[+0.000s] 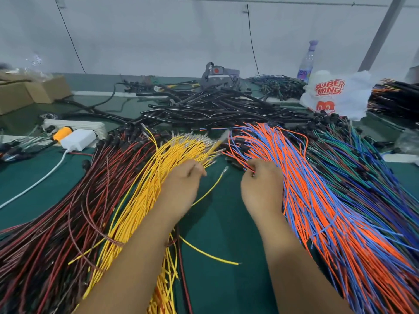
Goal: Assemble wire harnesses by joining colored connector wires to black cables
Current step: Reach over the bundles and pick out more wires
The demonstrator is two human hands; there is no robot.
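A thick fan of yellow wires point(145, 182) with metal terminals lies left of centre on the green table. My left hand point(183, 182) rests on its right edge, fingers curled and pinching a few yellow wires near their tips. To the right spreads a bundle of orange and blue wires point(317, 200). My right hand point(263, 184) sits at its left edge, fingers curled into the orange strands. One loose yellow wire point(217, 184) lies between my hands. A heap of black cables point(215, 107) lies behind both bundles.
Red and black wires point(56, 211) cover the left side; green and blue wires point(362, 159) lie far right. A power strip with a white charger point(79, 138) sits at left, cardboard boxes point(27, 91) behind it. A white plastic bag point(335, 96) and a bottle point(307, 62) stand at the back right.
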